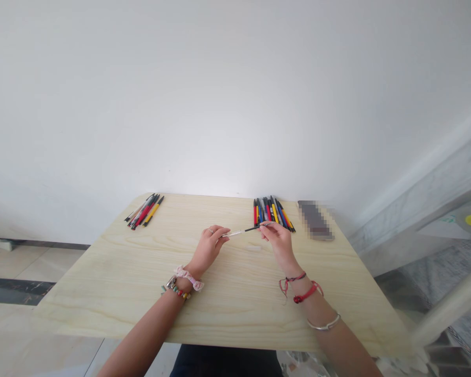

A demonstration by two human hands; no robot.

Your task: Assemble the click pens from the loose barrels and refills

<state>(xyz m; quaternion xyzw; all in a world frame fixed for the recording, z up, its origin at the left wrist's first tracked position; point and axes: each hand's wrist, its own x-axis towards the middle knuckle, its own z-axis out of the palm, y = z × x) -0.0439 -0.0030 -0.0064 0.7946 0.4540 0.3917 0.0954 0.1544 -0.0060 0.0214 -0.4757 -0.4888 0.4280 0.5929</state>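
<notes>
My left hand (213,239) is closed, pinching a slim, clear pen barrel (233,233) that points right and slightly up. Facing it, my right hand (277,236) grips a thin black pen piece (252,229) between thumb and fingers; whether this is a cap or an inner part I cannot tell. The two pieces nearly line up end to end, with a small gap between them. Both are held just above the wooden table (180,309), and my fingers hide their outer ends.
Several pens (144,210) lie in a bunch at the table's back left. A larger row of coloured pens (273,210) lies behind my right hand. To its right is a dark, pixelated flat object (316,220). A white wall (235,104) borders the far edge.
</notes>
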